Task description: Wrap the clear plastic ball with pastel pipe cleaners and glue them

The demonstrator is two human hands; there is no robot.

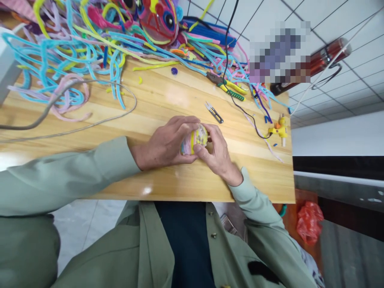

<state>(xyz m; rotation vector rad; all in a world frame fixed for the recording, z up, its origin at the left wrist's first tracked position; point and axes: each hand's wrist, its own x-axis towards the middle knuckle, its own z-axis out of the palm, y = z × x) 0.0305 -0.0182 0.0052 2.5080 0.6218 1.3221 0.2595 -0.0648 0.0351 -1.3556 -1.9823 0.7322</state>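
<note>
Both my hands are closed around a small rounded piece wound with pipe cleaners (192, 141), striped yellow, pink and light blue with a greyish-white patch on one end. My left hand (169, 140) wraps its left side and top, hiding part of it. From the right, my right hand (216, 153) grips it, thumb pressed on the lower front and fingers behind. The piece is held just above the wooden table (168, 182). Beyond my hands lie small thread snips (215, 112) with dark handles.
Tangled pipe cleaners (69, 60) cover the table's back left, near a red fuzzy figure (159, 20). Pliers with green-yellow handles (226, 87) lie back right. A yellow glue gun (279, 130) sits by the right edge. Cables cross the table. A red thermos (325, 58) lies beyond.
</note>
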